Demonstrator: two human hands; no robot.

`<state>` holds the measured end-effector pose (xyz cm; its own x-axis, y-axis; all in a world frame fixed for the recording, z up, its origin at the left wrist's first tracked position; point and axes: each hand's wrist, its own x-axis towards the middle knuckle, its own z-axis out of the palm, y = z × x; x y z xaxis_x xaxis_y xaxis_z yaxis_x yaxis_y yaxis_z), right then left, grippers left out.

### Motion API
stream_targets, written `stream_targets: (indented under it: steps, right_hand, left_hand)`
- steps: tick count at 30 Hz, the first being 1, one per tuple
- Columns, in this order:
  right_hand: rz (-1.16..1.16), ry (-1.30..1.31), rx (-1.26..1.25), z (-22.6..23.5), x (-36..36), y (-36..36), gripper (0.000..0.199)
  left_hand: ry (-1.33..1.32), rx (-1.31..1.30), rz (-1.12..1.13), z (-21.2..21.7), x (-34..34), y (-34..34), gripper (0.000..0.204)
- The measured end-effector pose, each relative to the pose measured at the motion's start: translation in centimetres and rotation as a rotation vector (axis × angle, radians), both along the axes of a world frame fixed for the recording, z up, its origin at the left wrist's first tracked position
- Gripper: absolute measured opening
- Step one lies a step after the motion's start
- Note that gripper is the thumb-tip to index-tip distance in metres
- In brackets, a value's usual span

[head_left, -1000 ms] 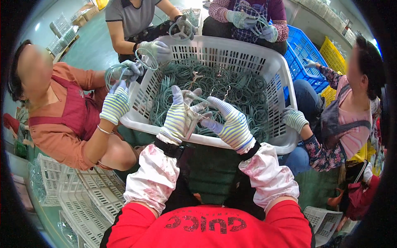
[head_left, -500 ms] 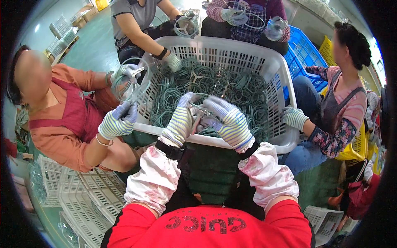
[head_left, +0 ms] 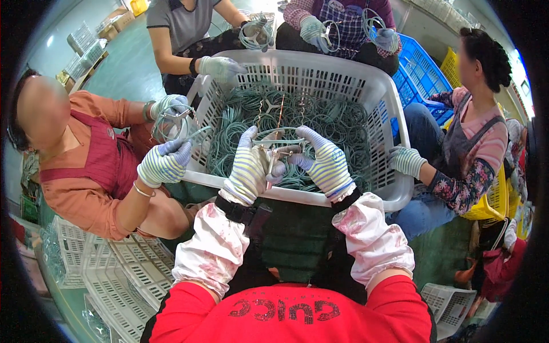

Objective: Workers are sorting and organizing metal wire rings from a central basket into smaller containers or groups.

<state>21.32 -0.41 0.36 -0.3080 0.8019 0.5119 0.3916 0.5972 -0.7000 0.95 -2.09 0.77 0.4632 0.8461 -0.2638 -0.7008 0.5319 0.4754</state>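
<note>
In striped work gloves, my left hand (head_left: pixel 247 171) and my right hand (head_left: pixel 327 168) meet above the near side of a big white crate (head_left: pixel 320 64). Between them is a pale green ring (head_left: pixel 279 141), with metal pieces (head_left: pixel 278 154) below it. My left fingers close around the metal pieces and the ring's left side. The right side of the ring is pinched by my right thumb and fingers. Thin coppery wires or springs (head_left: pixel 281 111) show just beyond the ring. Many similar green rings (head_left: pixel 343 123) lie heaped in the crate, a silvery three-armed bracket (head_left: pixel 273 106) among them.
At the left a person in orange (head_left: pixel 91 154) handles rings close to the crate. Two people work on the far side. A gloved hand (head_left: pixel 407 162) of the person at right rests by the crate's rim. Blue baskets (head_left: pixel 420 68) stand behind; white crates (head_left: pixel 117 263) lie at lower left.
My right hand, blurred before, now grips the ring's right side, and the ring sits level between my hands. The far-left person's gloved hand has drawn back toward the crate's corner.
</note>
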Motion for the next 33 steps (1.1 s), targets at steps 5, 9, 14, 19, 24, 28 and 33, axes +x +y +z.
stream_targets:
  steps: [5,9,14,19,24,28,33]
  right_hand:
    - [-0.078,-0.123,-0.081,1.0,0.0,-0.5,0.047]
    - [-0.07,-0.103,-0.124,0.5,-0.1,-0.3,0.043]
    - [0.034,0.096,-0.136,-0.4,0.5,1.0,0.063]
    - [-0.077,-0.024,-0.423,-3.1,2.9,4.8,0.057]
    - [0.083,-0.565,-0.559,-6.2,1.4,7.6,0.037]
    - [0.078,-1.094,-0.64,-13.5,-3.4,10.0,0.051]
    - [0.139,-1.11,-0.619,-20.1,-4.7,11.6,0.057]
  left_hand:
    - [-0.009,-0.035,0.02,0.3,0.0,0.0,0.07]
    - [-0.091,-0.02,-0.008,-0.4,-0.4,0.5,0.07]
    - [-0.053,0.047,0.069,-0.2,-0.2,1.0,0.072]
    - [-0.317,0.191,0.202,0.5,-1.3,1.2,0.059]
    - [-0.393,0.255,0.348,2.4,-0.6,0.8,0.051]
    - [-0.441,0.303,0.384,2.2,-1.4,0.8,0.05]
    - [-0.443,0.3,0.385,1.5,-1.5,1.9,0.052]
